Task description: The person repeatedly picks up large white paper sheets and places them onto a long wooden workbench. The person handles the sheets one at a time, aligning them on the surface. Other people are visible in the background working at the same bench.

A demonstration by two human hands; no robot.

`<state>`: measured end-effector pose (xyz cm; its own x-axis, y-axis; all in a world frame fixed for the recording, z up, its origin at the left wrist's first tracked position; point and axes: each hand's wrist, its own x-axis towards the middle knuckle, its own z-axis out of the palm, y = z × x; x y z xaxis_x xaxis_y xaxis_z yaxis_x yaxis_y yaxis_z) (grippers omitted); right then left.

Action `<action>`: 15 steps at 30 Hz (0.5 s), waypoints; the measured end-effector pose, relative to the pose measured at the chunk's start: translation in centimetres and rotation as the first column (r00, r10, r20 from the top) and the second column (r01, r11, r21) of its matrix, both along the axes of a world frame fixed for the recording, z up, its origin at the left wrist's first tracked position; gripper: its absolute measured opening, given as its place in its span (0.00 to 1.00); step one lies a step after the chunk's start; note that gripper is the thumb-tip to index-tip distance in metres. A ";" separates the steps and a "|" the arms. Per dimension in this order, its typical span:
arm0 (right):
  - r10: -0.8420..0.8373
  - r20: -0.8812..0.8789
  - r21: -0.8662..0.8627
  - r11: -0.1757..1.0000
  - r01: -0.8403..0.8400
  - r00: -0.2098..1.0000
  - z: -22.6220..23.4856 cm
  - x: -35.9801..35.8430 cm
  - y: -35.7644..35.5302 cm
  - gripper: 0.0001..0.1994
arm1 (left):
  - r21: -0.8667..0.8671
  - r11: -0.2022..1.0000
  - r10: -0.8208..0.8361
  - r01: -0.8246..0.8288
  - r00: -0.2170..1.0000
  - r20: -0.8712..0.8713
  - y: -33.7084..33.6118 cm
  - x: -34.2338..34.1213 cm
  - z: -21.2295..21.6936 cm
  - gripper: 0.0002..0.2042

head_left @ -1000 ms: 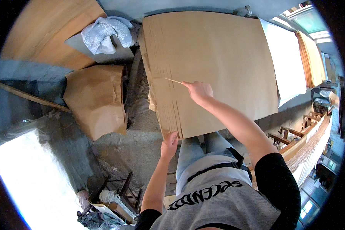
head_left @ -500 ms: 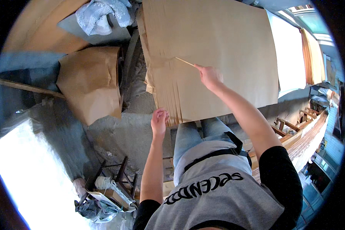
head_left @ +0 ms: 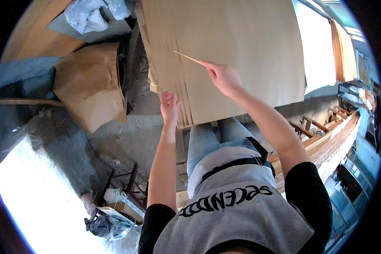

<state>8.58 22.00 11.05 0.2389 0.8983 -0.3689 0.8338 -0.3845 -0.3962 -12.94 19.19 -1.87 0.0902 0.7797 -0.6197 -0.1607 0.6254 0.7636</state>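
A stack of large brown paper sheets lies before me, its left edges fanned out in narrow steps. My right hand is over the sheets, closed round one end of a thin, pale wooden stick. The stick slants to the far left, its tip by the stepped edges. At the near left of the stack is my left hand, with fingers curled in against the paper edges. Whatever lies between those fingers, if anything, is too small to make out.
Left of the stack, a folded brown sheet rests apart. Patterned white cloth lies beyond it. To the right are a bright white sheet and a long wooden frame. A dark stool and bags stand at lower left.
My left hand has moved farther away along the stack's left edge. My right hand has shifted left with the stick. The view has shifted slightly.
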 end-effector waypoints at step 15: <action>-0.487 0.259 -0.142 0.835 0.531 0.834 0.7 24.3 -19.9 0.14 | -0.254 0.912 -0.146 0.322 0.834 0.532 -9.0 -0.1 4.9 0.23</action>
